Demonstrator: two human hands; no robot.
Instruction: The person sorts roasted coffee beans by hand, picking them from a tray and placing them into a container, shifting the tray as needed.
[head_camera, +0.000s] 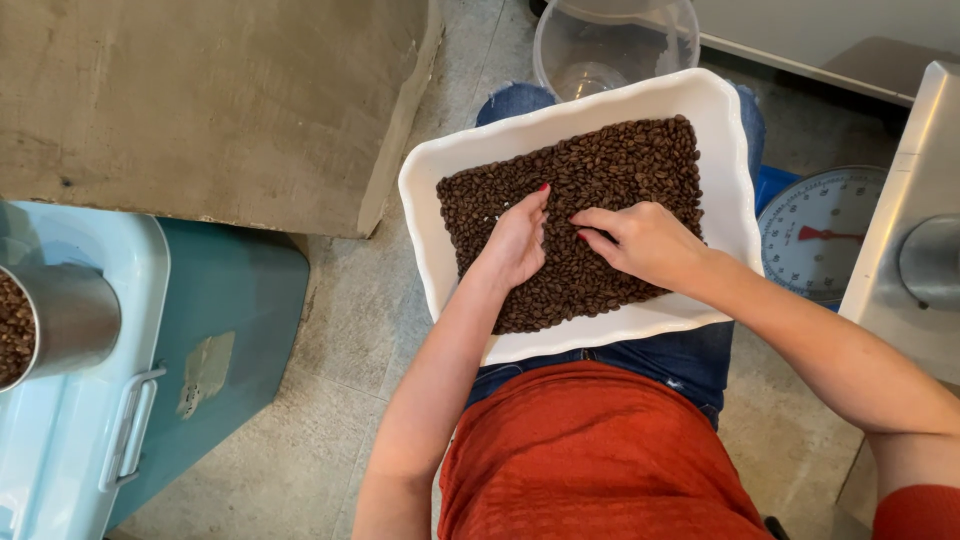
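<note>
A white rectangular tray (425, 230) rests on my lap, filled with a flat layer of dark roasted coffee beans (620, 165). My left hand (515, 240) lies palm down on the beans near the tray's middle, fingers stretched out together. My right hand (640, 240) sits just to its right, fingers curled and pinching at the beans; whether a bean is between the fingertips is too small to tell. The two hands almost touch at the fingertips.
A clear plastic container (615, 40) stands on the floor beyond the tray. A dial scale (820, 235) lies at the right beside a metal appliance (915, 210). At left a metal cup (60, 320) of beans sits on a light blue box (90, 420), below a concrete block (200, 100).
</note>
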